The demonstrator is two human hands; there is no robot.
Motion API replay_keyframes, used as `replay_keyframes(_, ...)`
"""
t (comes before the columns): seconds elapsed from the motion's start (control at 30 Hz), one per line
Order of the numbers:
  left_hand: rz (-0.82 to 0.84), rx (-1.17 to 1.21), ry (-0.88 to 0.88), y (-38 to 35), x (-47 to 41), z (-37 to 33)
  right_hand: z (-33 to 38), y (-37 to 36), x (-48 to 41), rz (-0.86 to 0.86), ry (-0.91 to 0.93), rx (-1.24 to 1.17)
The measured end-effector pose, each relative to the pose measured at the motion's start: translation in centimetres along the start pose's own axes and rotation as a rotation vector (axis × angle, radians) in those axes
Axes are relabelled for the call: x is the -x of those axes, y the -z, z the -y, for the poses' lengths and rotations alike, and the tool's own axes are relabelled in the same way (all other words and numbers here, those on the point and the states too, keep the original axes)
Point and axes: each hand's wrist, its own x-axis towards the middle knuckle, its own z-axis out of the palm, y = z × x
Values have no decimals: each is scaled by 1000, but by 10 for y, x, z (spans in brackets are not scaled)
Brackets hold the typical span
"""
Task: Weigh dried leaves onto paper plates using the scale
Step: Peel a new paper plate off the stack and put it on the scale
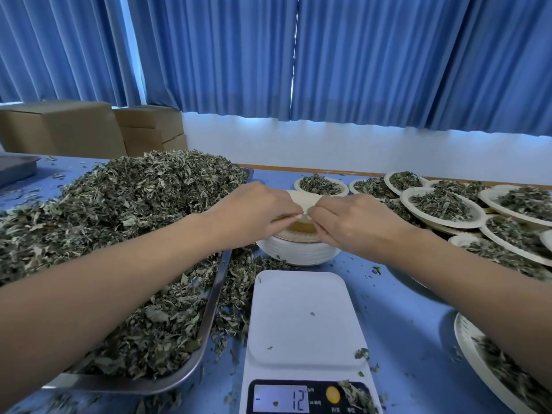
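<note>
Well beyond the fingers [322, 211], pleated blue curtains [373, 61] hang across the back, with a thin bright slit between two panels. Below them is a white wall [328, 144] with a wooden strip [298, 168] at its foot. Far to the fingers' left, brown cardboard boxes [89, 127] are stacked, with a grey tray [15, 168] near them on the blue table [388, 324].
</note>
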Motion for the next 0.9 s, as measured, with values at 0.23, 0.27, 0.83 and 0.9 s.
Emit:
replay_keyframes(0.23, -212, -145, -110, 6, 10, -21, 13, 7, 13, -6, -1073, -334)
replay_keyframes(0.27, -236, -143, -124, 6, 15, -24, 12, 7, 16, 58, -1245, -525)
replay_keyframes(0.83, 486, 145, 840, 22, 108, 3, 69, 30, 78, 7, -1331, -1060)
replay_keyframes(0.9, 616, 220, 753, 13, 115, 1, 68, 28, 78, -85, -1397, -1105)
